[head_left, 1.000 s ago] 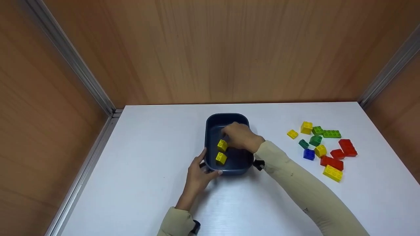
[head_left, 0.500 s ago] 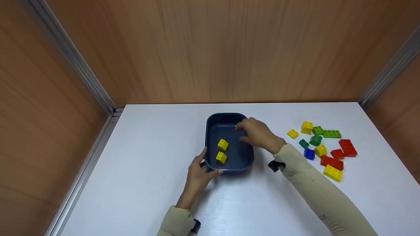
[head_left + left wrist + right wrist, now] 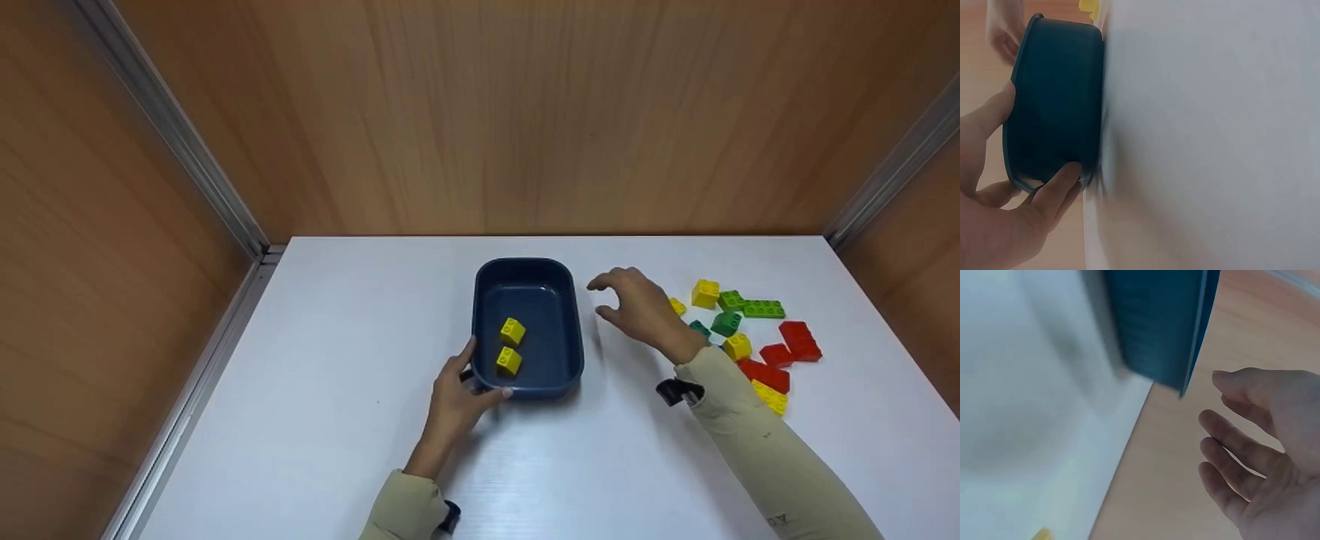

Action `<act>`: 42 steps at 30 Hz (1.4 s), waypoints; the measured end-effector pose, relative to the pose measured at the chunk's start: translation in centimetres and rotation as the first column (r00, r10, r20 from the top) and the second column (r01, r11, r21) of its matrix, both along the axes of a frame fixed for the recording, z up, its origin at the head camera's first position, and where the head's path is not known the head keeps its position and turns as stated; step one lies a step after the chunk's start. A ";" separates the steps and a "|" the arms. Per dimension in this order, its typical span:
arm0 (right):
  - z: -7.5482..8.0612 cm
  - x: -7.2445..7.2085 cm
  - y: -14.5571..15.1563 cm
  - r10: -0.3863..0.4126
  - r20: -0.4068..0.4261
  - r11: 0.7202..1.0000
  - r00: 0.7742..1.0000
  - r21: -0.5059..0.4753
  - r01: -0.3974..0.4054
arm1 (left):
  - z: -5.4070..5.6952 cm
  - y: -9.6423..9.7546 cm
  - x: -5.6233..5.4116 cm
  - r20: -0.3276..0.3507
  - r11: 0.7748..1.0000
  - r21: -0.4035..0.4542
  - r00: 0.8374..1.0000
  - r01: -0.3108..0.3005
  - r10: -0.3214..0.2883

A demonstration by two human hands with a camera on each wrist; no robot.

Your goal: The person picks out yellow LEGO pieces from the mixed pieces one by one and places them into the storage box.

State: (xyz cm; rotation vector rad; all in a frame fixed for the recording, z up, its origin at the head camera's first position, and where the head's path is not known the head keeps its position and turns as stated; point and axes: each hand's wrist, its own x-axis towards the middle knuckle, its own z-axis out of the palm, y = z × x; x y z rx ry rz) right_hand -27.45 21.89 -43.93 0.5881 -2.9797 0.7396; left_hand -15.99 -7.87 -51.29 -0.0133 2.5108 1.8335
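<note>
A dark blue rectangular tray (image 3: 551, 337) stands on the white table with two yellow toy bricks (image 3: 512, 331) lying inside its left half. My left hand (image 3: 454, 401) grips the tray's near left corner, the thumb at the near rim and fingers along the left side; the left wrist view shows the same hold on the tray wall (image 3: 1055, 95). To the right of the tray, apart from it, my right hand (image 3: 641, 304) hovers over the table. Its thumb and fingers are spread with nothing between them, as the right wrist view of the hand (image 3: 1264, 444) confirms.
Loose toy bricks lie scattered at the right: a red brick (image 3: 800, 341), a long green brick (image 3: 763, 309), a yellow brick (image 3: 705, 293) and several others. My right forearm partly covers some. A wooden panel (image 3: 480, 120) rises behind the table.
My right hand has come up out of the tray and moved right, past its rim, towards the loose bricks. My left hand stays on the tray's corner.
</note>
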 end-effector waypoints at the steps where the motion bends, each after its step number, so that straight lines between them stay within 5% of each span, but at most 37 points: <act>1: -0.2 0.0 0.5 -0.008 0.000 1.000 1.000 -0.002 0.008 | 0.0 0.0 0.0 -0.002 1.000 0.000 1.000 0.001 -0.001; 25: -2.0 0.2 6.4 -0.128 0.091 0.990 0.988 0.070 0.122 | 0.0 0.2 0.2 0.011 1.000 -0.023 1.000 -0.018 0.018; 42: -3.5 -0.4 8.6 -0.104 -0.035 0.968 0.994 0.228 0.109 | -0.2 0.1 0.0 0.002 1.000 -0.022 1.000 -0.012 0.012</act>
